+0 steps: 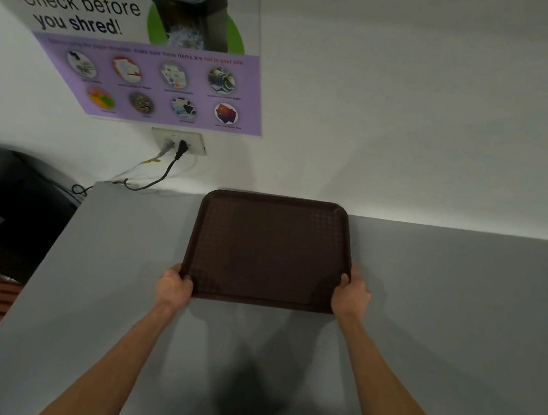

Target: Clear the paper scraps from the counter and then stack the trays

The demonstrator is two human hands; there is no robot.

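Scraps look gone from the desk (pixel 459 316); left hand (pixel 174 286) and right hand (pixel 351 298) each grip the brown tray (pixel 269 251), so stacking seems underway or nearly done.

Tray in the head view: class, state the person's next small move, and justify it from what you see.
Probably lower the tray flat onto the counter and let go. The left hand and right hand grip its near corners, its far edge overlaps the wall so it seems raised, and no scraps or second tray show.
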